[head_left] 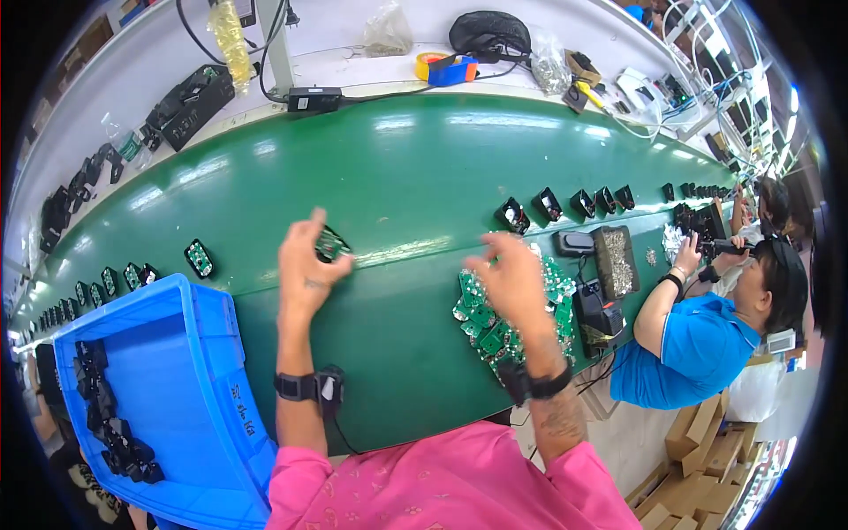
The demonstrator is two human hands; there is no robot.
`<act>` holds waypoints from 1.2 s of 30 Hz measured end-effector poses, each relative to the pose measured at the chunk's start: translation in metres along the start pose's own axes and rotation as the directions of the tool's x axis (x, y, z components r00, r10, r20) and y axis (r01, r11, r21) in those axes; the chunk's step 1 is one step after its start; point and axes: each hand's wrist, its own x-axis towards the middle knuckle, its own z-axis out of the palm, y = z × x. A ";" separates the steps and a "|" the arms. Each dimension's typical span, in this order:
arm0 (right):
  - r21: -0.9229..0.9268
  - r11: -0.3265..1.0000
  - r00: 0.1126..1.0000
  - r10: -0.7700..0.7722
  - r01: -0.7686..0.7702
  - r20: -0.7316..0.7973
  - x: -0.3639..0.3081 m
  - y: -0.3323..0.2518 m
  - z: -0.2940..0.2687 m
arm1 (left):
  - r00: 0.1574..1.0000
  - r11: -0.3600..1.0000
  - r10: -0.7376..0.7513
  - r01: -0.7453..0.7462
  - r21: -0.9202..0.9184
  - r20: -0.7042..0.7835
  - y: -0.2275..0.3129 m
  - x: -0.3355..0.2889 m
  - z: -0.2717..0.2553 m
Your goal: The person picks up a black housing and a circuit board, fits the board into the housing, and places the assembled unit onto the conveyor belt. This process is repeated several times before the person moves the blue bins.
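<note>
My left hand [306,265] has its thumb and fingers around a small black housing [333,246] with a green circuit board in it, over the green workbench [371,327]. To the right, my right hand [514,278] is over a heap of loose green circuit boards [491,339]. Its thumb and fingers are apart, and I see nothing between them. Another black housing with a board [199,258] stands to the left of my left hand, heading a row of similar ones. Beyond my right hand, several open black housings [548,205] stand in a line.
At the left is a blue crate [208,371] with black parts [115,415] in it. A power screwdriver [599,309], a black block [574,243] and a tray of small metal pieces [616,262] lie right of the boards. A co-worker in blue [698,336] sits at the right.
</note>
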 end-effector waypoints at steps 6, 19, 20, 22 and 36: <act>-0.314 0.921 0.963 0.263 -0.230 0.066 0.063 0.074 -0.031 | 0.976 0.965 0.056 0.002 0.262 -0.213 -0.079 0.024 -0.023; 0.271 0.957 0.963 0.031 -0.106 0.266 0.018 -0.033 -0.002 | 0.992 0.606 -0.045 0.121 -0.786 0.119 0.046 -0.054 0.076; 0.264 0.964 0.972 -0.026 -0.037 0.232 0.005 -0.036 0.013 | 0.978 0.416 -0.058 0.206 -0.886 0.201 0.056 -0.060 0.086; 0.209 0.976 0.967 -0.114 0.066 0.228 -0.014 -0.038 0.029 | 0.955 0.201 -0.047 0.298 -0.933 0.294 0.052 -0.069 0.100; -0.096 0.994 0.987 0.057 -0.043 0.147 0.020 -0.012 0.012 | 0.923 0.339 -0.016 0.366 -0.867 0.384 0.027 -0.072 0.099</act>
